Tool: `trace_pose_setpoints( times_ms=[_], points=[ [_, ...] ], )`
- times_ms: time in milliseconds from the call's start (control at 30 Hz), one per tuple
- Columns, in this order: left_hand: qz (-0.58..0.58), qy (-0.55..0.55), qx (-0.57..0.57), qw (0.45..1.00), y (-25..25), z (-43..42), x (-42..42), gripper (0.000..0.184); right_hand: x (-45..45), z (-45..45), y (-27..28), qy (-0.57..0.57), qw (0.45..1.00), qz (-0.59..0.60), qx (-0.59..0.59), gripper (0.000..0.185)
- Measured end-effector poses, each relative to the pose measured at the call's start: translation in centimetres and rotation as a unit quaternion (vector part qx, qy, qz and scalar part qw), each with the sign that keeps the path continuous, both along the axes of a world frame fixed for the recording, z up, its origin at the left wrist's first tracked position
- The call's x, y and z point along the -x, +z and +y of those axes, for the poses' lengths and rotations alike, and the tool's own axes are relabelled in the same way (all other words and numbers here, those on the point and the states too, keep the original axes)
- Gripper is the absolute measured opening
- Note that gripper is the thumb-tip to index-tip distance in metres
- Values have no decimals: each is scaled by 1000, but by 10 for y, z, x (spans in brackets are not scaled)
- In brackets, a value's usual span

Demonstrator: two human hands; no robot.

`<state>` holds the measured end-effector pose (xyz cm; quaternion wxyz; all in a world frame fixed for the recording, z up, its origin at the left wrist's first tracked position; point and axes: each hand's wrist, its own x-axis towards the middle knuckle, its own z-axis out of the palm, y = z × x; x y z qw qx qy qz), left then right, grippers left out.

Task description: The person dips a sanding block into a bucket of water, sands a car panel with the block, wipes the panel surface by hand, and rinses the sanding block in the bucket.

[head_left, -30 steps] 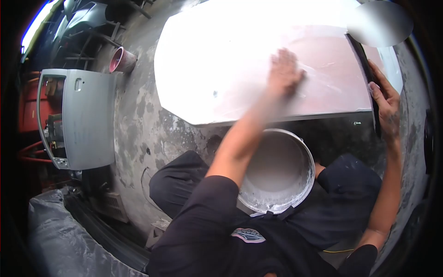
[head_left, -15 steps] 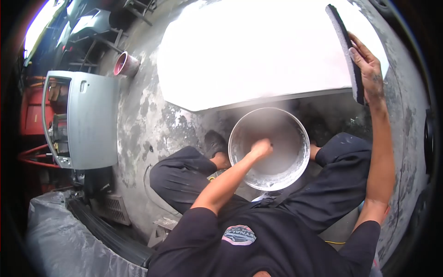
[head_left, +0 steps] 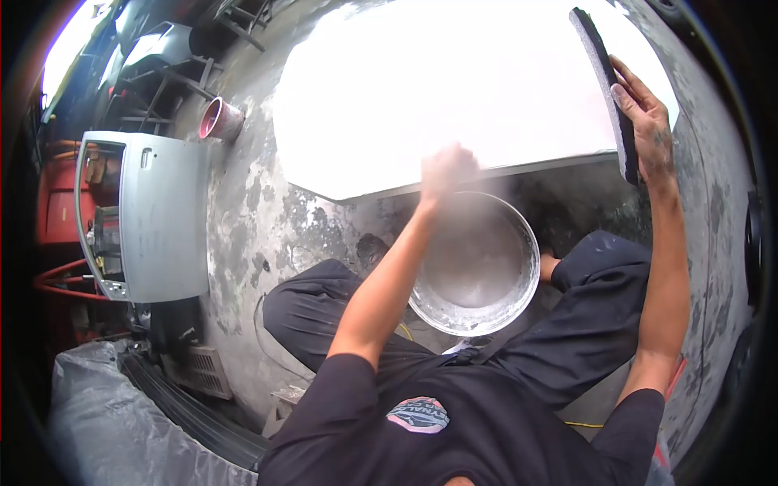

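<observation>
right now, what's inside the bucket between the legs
The bucket holds what looks like cloudy grey liquid, with pale residue on the inner wall. Anything under the surface is hidden, and the left forearm covers part of the side nearest it.

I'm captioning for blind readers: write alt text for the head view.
A person's right hand holds a long, narrow block over a large white panel; the blurred left hand is near the panel's edge and a bucket. A grey car door stands to the left.

Black shirt [head_left: 470, 441] | badge [head_left: 418, 415] | partial letters "EYNAL", "AR CA" | rest unclear
</observation>
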<state>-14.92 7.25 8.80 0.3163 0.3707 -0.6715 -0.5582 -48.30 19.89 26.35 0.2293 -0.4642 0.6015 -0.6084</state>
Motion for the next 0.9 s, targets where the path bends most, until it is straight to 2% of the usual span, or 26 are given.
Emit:
trace_pose_setpoints(
  times_ms=[33, 100, 167, 200, 267, 367, 400, 467, 500, 567, 667, 733, 800, 867, 900],
  points=[
    [-102, 18, 134, 986, 0, -7, 16, 41, -3, -2, 0, 0, 1000, 3, -2, 45],
    [-146, 30, 157, 976, 2, -6, 48, 49, -9, -5, 5, 1, 1000, -1, -13, 45],
    [-261, -105, 288, 915, -24, -8, 65, 60, -13, -9, 5, 6, 1000, -7, -29, 44],
    [-262, -100, 283, 917, -20, -9, 62, 60, -10, -10, 4, 13, 1000, 0, -23, 45],
    [-339, -181, 295, 875, -15, -11, 45, 66, -12, -14, 1, 13, 1000, 8, -15, 44],
    [-394, -172, 300, 852, -11, -27, -7, 66, -9, -16, 0, 28, 999, 35, -29, 45],
    [-455, -177, 339, 804, -3, -28, -27, 67, -6, -15, -2, 36, 998, 34, -42, 45],
    [-522, -125, 300, 788, -4, -33, -70, 68, -3, -13, -3, 35, 998, 37, -44, 45],
    [-508, -82, 288, 808, -24, -43, -105, 71, 0, -12, -4, 35, 998, 41, -43, 44],
    [-512, -8, 297, 806, -43, -51, -177, 77, 8, -10, -7, 35, 998, 39, -46, 45],
    [-540, 57, 212, 813, -40, -59, -229, 80, 15, -6, -14, 37, 998, 33, -43, 45],
    [-543, 69, 203, 812, -42, -67, -213, 82, 19, -5, -13, 29, 998, 39, -49, 45],
    [-575, 127, 173, 789, -65, -65, -167, 83, 25, -5, -19, 23, 998, 36, -56, 45],
    [-481, 16, 250, 840, -60, -65, -105, 84, 23, -9, -17, 23, 997, 37, -58, 45],
    [-432, 0, 281, 857, -55, -70, -65, 78, 15, -13, -11, 25, 997, 38, -61, 45]
  ],
)
